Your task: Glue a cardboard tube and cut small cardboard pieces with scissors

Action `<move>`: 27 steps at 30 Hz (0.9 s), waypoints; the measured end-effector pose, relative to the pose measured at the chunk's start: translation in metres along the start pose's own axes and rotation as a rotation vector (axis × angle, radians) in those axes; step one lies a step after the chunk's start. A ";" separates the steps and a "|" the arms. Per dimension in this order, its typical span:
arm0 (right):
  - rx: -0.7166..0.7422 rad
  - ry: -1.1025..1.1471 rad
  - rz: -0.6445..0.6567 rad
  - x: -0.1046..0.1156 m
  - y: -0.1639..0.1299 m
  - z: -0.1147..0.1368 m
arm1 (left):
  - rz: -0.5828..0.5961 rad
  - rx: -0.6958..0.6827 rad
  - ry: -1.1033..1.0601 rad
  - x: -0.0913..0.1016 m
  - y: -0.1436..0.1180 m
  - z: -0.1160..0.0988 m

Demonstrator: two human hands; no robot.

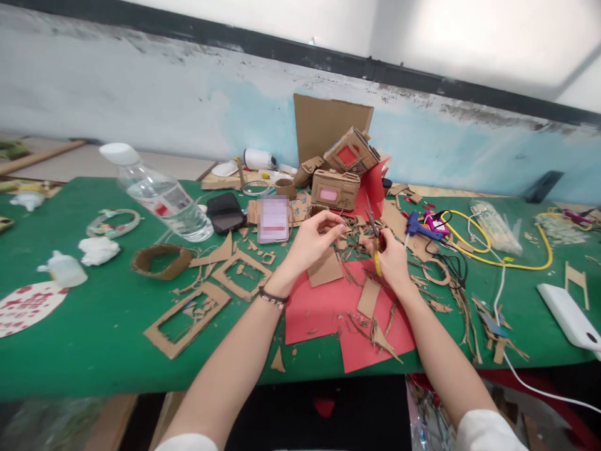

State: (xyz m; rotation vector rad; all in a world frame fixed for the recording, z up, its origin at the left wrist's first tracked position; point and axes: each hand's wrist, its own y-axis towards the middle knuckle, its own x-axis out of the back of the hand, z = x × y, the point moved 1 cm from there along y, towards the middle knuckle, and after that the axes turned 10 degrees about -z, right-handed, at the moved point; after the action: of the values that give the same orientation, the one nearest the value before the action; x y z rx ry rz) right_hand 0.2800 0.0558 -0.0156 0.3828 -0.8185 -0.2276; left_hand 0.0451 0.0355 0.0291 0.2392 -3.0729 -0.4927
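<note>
My right hand (392,255) is closed round a pair of scissors (374,227), its blades pointing up and away from me and a yellow handle loop below. To its left hovers my left hand (320,237), fingers curled with thumb and index drawn together. Whatever may be between those fingertips is too small to make out. Beneath both hands lie red paper sheets (312,316), a cardboard piece (325,268) and a smaller cardboard rectangle (369,298). Torn cardboard scraps (382,341) are strewn over the paper.
Behind my hands stand a phone (273,219) and a cardboard box model (335,189). A water bottle (164,197), cardboard ring (162,262) and cut frames (188,319) are left; a blue glue gun (422,227), yellow cable (526,265) and white power bank (568,316) are right.
</note>
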 end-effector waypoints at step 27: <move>0.176 0.066 0.152 -0.009 -0.013 0.012 | 0.099 0.079 -0.161 -0.015 -0.010 0.002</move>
State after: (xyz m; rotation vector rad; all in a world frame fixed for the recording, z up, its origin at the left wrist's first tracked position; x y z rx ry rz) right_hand 0.2645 0.0443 -0.0192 0.4885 -0.8011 -0.0005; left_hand 0.0616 0.0292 0.0243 0.0507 -3.2447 -0.4065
